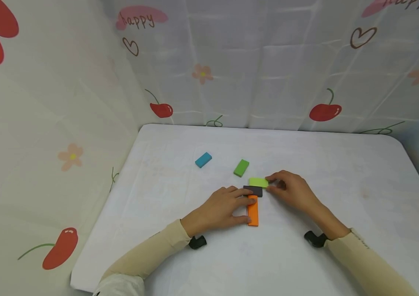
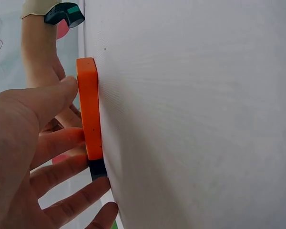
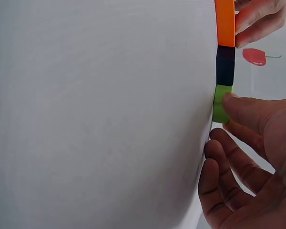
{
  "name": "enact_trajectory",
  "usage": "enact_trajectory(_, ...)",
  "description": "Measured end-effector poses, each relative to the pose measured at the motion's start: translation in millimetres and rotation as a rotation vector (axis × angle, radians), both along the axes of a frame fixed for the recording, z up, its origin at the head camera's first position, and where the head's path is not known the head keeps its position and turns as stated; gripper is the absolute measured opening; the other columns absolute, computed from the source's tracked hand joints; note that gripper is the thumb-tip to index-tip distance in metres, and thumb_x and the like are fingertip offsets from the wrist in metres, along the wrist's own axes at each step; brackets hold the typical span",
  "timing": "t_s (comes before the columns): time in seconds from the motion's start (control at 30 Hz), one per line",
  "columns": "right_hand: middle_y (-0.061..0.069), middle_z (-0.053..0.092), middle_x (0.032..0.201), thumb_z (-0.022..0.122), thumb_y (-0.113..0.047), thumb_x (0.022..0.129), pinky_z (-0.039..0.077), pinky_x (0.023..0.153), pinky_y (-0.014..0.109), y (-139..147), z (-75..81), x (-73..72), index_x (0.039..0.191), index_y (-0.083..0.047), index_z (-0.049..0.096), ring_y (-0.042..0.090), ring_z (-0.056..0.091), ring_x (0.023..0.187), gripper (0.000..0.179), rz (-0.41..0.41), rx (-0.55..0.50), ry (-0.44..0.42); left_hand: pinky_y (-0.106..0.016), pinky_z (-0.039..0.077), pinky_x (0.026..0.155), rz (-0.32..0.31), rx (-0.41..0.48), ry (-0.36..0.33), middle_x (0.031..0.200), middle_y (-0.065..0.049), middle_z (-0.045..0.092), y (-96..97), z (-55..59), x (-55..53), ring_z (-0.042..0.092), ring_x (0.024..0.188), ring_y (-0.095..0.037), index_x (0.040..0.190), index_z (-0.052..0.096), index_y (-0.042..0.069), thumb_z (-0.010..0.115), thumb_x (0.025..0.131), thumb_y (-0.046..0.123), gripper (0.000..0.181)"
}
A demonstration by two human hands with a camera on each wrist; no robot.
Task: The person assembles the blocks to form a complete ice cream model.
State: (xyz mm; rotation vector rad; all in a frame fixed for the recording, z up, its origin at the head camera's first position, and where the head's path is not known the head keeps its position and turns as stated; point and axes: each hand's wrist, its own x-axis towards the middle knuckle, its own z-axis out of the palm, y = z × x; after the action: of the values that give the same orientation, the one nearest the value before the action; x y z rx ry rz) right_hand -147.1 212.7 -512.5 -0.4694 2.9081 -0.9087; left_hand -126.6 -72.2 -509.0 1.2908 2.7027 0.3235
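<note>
Orange block (image 1: 253, 213) taken as landmark: flat on white-covered table (image 1: 342, 172), long axis running toward the person. Black block (image 1: 253, 190) butted across its far end; lime block (image 1: 259, 182) just beyond and right of the black one, touching it. Darker green block (image 1: 241, 167) lying apart, farther from the orange block; blue block (image 1: 203, 159) farther still, off to the far left.

Left hand (image 1: 224, 209) resting against the orange block's left side, fingers (image 2: 62, 143) slightly spread and nearly straight, thumb at the near end, fingertips reaching the black block. Right hand (image 1: 292, 190) right of the orange block, thumb and forefinger pinching the lime block's right end, remaining fingers (image 3: 229, 167) loosely curled.

Handling, judged: rigid, light, domino-like pieces with smooth painted faces and crisp edges; likely to slide readily on the cloth, not fragile. Best grip judged to be across the 2 long narrow sides or at a short end.

Writing: "happy" legible on backdrop (image 1: 268, 61), upper left; partial repeat cut off at upper right. No marks visible on any block.
</note>
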Motion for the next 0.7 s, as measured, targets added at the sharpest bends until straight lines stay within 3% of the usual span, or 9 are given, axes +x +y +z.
enact_trajectory(0.27,0.005,0.076,0.116,0.079,-0.017,0.098,0.054,0.082,0.035,-5.9,1.7,-0.6,0.128,-0.015,0.077,0.018,0.062,0.091,0.030,0.012,0.018,-0.007,-0.035,0.052,0.109,0.003,-0.039,0.039,0.163,0.012,0.053,-0.8,-0.8,1.3,0.057,0.137,-0.013,0.153,0.061,0.034,0.068,0.091,0.078,0.076)
enact_trajectory(0.7,0.002,0.076,0.111,0.078,-0.021,0.100,0.052,0.078,0.032,-13.9,1.6,-8.8,0.123,-0.017,0.077,0.015,0.062,0.087,0.023,0.040,-0.011,0.019,-0.034,0.052,0.108,0.013,-0.027,0.037,0.161,0.011,0.055,-0.3,-1.8,0.8,0.058,0.135,-0.013,0.151,0.063,0.034,0.071,0.090,0.077,0.076)
